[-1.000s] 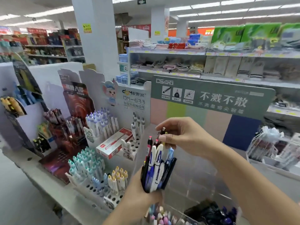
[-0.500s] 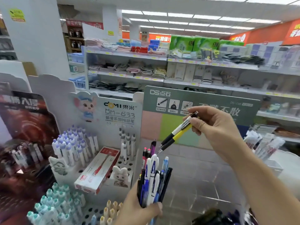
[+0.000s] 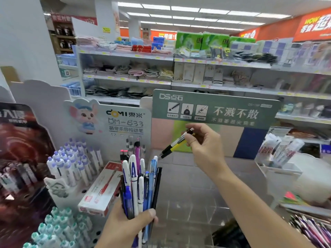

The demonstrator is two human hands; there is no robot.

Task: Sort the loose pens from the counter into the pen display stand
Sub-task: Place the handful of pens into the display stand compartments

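Note:
My left hand [image 3: 125,224] grips a bundle of pens [image 3: 139,181] upright at the bottom centre; they are blue, white, black and purple. My right hand [image 3: 204,145] pinches a yellow and black pen [image 3: 174,145] by its top end, tip slanting down-left just above the bundle. Behind my right hand stands the green-headed clear display stand [image 3: 215,108], with see-through compartments [image 3: 193,199] below it. To its left is the white cartoon-mouse stand [image 3: 114,122] with purple-capped pens [image 3: 71,163] in holes.
A red and white pen box [image 3: 102,190] lies on the white stand. Teal-capped pens [image 3: 59,231] fill the lower left. A clear bin of packaged pens [image 3: 279,154] sits at right, and purple pens [image 3: 313,230] at lower right. Store shelves [image 3: 172,59] stand behind.
My right hand pulled one yellow and black pen out of the bundle and lifted it up to the right. The view swung rightward and closer to the stands.

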